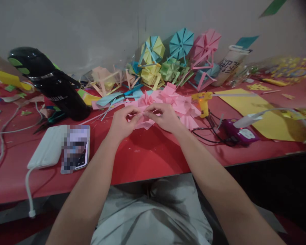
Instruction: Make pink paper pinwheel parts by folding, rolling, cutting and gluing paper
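My left hand (124, 121) and my right hand (163, 116) meet over the red table, thumbs and fingers pinched together. Between the fingertips is a folded piece of pink paper (146, 124), partly hidden by my hands. Just behind lies a heap of folded pink paper pieces (178, 102). Right of the heap is a yellow glue gun (204, 103) with a small orange light and a glue stick in its back. Left of the heap, blue and pink paper strips (112, 102) lie loose.
Finished paper parasols (181, 43) in several colours stand along the wall. At left are a black bottle (63, 90), a white power bank (49, 146) and a phone (76, 146). A purple power adapter (241, 132), yellow paper (275, 119) and a cup (229, 66) are at right.
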`<state>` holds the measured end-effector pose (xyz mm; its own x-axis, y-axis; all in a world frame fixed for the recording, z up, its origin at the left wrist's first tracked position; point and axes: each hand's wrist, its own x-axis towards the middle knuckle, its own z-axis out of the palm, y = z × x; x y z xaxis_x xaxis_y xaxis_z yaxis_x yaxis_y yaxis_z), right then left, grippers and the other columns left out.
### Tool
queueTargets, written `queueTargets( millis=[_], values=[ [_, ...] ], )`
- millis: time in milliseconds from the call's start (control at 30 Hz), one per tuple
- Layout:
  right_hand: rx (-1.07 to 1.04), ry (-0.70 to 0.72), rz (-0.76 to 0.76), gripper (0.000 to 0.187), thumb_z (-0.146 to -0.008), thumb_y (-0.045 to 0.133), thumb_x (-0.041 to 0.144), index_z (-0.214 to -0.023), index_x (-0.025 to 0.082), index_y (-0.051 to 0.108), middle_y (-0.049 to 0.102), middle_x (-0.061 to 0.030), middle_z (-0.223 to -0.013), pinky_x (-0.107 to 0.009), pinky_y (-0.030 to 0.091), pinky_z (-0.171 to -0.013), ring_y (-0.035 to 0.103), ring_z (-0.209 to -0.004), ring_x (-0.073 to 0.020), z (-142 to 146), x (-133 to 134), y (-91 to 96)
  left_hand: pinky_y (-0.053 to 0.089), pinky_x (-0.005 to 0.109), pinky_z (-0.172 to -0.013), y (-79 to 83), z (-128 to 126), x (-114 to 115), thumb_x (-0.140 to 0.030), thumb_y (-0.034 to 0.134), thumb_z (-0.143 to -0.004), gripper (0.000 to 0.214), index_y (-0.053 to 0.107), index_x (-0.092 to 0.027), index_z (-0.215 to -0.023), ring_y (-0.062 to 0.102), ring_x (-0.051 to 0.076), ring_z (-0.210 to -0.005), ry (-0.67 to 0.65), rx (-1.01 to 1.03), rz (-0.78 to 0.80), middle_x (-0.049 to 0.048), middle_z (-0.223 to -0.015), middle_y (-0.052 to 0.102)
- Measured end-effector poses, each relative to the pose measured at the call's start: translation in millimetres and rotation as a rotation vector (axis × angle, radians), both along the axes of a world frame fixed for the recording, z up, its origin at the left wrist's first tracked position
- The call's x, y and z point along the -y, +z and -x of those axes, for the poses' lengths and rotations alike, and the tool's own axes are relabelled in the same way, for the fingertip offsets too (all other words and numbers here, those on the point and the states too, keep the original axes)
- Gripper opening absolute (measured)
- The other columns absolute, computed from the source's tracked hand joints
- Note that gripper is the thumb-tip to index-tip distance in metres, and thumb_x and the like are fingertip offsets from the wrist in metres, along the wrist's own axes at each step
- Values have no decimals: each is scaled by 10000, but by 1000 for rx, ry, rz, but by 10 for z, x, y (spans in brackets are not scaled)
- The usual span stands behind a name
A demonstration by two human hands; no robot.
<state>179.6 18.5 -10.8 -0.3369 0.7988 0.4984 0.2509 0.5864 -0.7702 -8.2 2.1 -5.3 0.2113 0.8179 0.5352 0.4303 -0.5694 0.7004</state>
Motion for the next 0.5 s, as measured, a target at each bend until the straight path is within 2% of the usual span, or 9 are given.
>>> queueTargets(
  millis=[167,267,367,500],
  values=[
    [-45,-135,-39,225,-838,718,394,-939,202,659,688,-36,-884,-299,514,-690,610,-747,-146,63,-43,-88,512,286,-749,-33,-8,-34,-256,663,-829,67,679,-195,-808,653,162,-777,104,106,-49,17,-818,719],
    [-65,-188,-49,230,-842,717,380,-964,209,625,652,-25,-876,-293,502,-670,591,-744,-139,75,-65,-122,537,290,-776,-30,-41,-22,-276,686,-826,87,673,-190,-830,679,167,-809,70,162,-11,25,-856,724],
    [-123,-243,-26,262,-806,751,396,-888,210,586,627,-16,-844,-287,488,-631,574,-706,-132,71,-58,-117,556,285,-757,-6,-79,6,-293,711,-822,122,664,-181,-817,701,170,-798,30,210,49,31,-838,726],
    [-100,-160,36,244,-862,687,407,-787,196,588,641,-24,-770,-298,486,-645,579,-686,-138,80,5,-61,577,306,-808,13,-100,23,-320,755,-790,169,678,-172,-814,722,185,-836,-11,259,107,45,-858,741]
  ],
)
